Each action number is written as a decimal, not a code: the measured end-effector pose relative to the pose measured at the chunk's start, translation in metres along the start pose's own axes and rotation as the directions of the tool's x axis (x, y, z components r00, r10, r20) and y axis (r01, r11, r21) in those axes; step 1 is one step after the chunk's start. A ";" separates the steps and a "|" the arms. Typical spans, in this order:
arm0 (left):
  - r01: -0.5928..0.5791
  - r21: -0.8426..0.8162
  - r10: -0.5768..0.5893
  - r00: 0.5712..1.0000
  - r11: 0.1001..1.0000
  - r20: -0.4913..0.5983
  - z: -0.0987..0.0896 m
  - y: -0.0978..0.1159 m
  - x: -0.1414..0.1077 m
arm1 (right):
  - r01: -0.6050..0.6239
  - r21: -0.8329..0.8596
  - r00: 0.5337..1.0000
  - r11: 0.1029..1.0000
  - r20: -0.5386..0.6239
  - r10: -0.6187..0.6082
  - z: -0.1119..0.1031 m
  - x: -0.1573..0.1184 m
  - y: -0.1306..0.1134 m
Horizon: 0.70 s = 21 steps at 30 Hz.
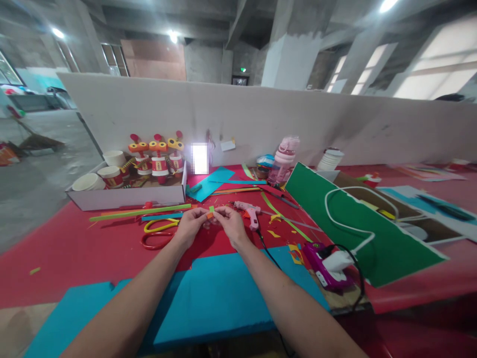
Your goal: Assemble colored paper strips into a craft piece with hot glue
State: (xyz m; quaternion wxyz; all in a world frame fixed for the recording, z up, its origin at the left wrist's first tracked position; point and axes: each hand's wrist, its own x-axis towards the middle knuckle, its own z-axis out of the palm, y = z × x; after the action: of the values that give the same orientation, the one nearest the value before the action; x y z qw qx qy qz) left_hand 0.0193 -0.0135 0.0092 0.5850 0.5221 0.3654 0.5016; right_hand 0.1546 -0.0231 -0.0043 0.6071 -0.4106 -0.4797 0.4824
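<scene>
Two-handed pinch on a small orange-and-green piece (210, 215)

Nearest, at 6 o'clock, a blue sheet (223, 293) lay along the edge of the red counter (108, 251). Beyond it, the left hand (191, 226) and right hand (233, 226) faced each other, the fingers (198, 213) of each narrowed on the piece, which sat between them above the counter. Apparently paper, it was probably light, pliable and easily creased, best held by its opposite edges. A glue gun (250, 211) lay near at 3 o'clock. Farther away, at 10 o'clock, a white box (130, 200) held paper-cup figures (160, 166).

L hand (191, 226) & R hand (232, 227) bare; L forearm (137, 293) & R forearm (281, 291) bare too, tapering fwd.
</scene>
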 end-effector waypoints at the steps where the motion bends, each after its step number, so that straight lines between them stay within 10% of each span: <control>1: 0.006 -0.016 -0.006 1.000 1.000 0.008 0.000 0.000 0.000 | 0.016 -0.013 1.000 1.000 -0.010 -0.016 0.000 0.001 0.000; 21: -0.048 0.049 0.048 0.999 0.998 -0.006 0.002 0.004 -0.001 | -0.146 0.098 0.988 0.984 0.062 0.141 0.000 -0.003 -0.011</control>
State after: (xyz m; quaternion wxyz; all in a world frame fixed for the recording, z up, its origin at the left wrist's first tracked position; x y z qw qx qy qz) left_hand 0.0198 -0.0149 0.0129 0.5585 0.5432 0.3670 0.5082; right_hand 0.1567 -0.0277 0.0055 0.5776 -0.3990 -0.4400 0.5599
